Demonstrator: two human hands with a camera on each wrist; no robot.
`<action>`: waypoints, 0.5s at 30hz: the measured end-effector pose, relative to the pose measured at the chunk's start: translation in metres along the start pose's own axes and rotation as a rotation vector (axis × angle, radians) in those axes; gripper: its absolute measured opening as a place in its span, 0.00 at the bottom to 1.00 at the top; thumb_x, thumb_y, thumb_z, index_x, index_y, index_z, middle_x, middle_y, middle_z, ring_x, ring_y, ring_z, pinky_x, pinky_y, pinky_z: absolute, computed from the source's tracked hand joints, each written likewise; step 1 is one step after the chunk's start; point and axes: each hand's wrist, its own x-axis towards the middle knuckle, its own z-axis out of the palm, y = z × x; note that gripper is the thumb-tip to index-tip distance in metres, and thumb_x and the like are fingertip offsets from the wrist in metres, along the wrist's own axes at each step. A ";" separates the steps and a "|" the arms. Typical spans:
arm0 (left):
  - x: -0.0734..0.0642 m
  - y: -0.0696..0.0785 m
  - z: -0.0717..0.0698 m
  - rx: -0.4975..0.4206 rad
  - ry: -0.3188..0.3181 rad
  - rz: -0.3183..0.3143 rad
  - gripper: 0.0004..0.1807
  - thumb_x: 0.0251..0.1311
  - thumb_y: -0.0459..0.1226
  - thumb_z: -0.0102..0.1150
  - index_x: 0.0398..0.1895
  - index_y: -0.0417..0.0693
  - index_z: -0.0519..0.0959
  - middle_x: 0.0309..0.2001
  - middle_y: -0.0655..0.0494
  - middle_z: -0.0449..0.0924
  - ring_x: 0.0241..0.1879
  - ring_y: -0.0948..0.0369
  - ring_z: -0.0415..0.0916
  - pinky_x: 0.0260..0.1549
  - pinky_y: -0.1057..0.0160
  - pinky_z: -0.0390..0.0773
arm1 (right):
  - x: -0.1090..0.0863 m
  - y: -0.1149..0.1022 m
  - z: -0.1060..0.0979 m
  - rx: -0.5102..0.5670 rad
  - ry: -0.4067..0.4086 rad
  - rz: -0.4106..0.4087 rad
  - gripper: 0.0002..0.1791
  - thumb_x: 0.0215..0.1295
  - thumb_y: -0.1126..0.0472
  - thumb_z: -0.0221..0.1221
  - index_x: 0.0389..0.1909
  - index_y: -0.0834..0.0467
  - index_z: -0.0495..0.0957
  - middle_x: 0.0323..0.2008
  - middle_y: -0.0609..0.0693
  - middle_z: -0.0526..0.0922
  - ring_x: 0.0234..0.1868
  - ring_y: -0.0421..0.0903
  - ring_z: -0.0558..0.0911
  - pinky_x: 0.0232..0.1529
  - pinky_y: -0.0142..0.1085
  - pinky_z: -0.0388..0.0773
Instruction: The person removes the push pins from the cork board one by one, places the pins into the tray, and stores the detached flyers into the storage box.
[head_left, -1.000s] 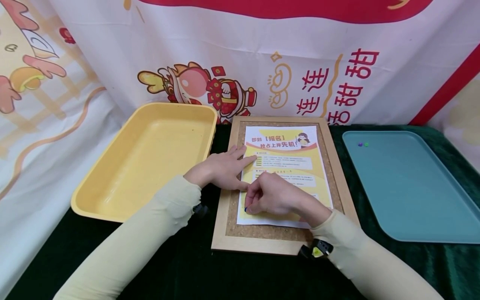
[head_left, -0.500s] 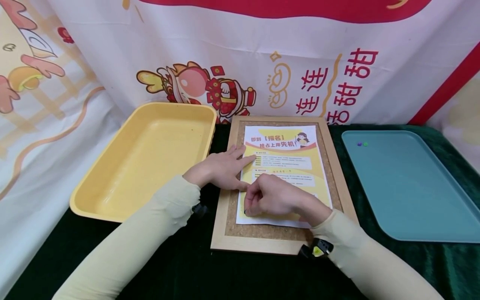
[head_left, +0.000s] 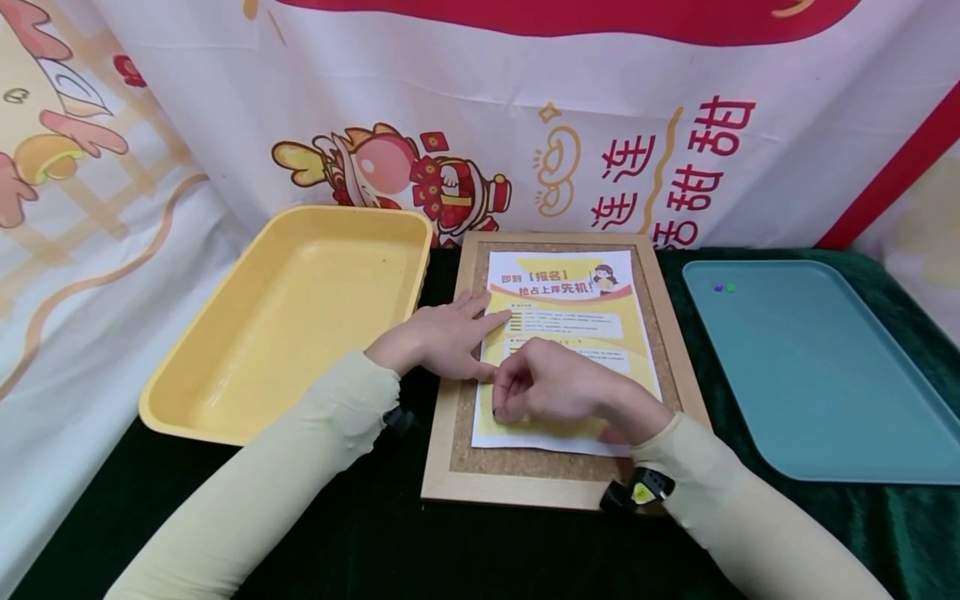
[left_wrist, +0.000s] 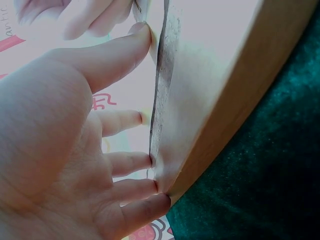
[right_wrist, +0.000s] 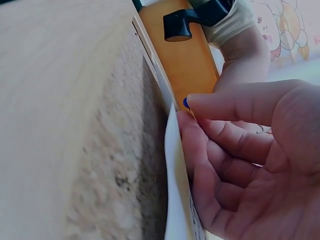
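A yellow and white printed poster (head_left: 573, 321) lies on a wood-framed cork board (head_left: 652, 317). My left hand (head_left: 450, 337) rests on the poster's left edge and the frame, fingers spread, as the left wrist view also shows. Just below that thumb, my right hand (head_left: 558, 383) pinches a push pin with a round blue head (right_wrist: 185, 102) between thumb and index finger. Its metal point (right_wrist: 194, 116) shows beneath the thumb, close over the paper. From the head view the pin is mostly hidden by the fingers.
A deep yellow tray (head_left: 281, 333) stands left of the board. To the right lies a blue-green tray (head_left: 832, 375) with a purple pin (head_left: 719, 287) and a green pin (head_left: 731, 287) near its far left corner. Dark green cloth covers the table (head_left: 375, 542); a printed curtain (head_left: 465, 83) hangs behind.
My right hand has risen slightly off its earlier spot near the poster's lower left and shifted a little right, with the push pin still pinched. The left hand has stayed in place.
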 end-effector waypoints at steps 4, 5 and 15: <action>0.000 0.000 0.000 0.002 -0.002 -0.002 0.50 0.70 0.64 0.58 0.88 0.61 0.49 0.89 0.46 0.36 0.88 0.43 0.35 0.79 0.34 0.57 | -0.001 0.000 -0.003 -0.003 0.035 0.002 0.05 0.63 0.64 0.69 0.29 0.51 0.87 0.29 0.45 0.88 0.30 0.42 0.81 0.39 0.35 0.76; 0.000 0.000 0.000 0.002 -0.003 -0.002 0.50 0.71 0.64 0.58 0.88 0.61 0.49 0.89 0.46 0.36 0.88 0.43 0.35 0.79 0.34 0.57 | -0.001 0.000 -0.003 -0.003 0.044 0.000 0.05 0.62 0.64 0.68 0.29 0.51 0.87 0.29 0.45 0.88 0.30 0.42 0.81 0.38 0.34 0.76; -0.001 0.001 0.000 -0.006 -0.001 -0.011 0.51 0.69 0.67 0.57 0.88 0.62 0.49 0.89 0.46 0.35 0.88 0.44 0.35 0.79 0.34 0.57 | -0.006 -0.001 -0.014 0.024 0.120 -0.001 0.04 0.63 0.66 0.67 0.31 0.54 0.87 0.29 0.47 0.87 0.32 0.45 0.81 0.37 0.35 0.77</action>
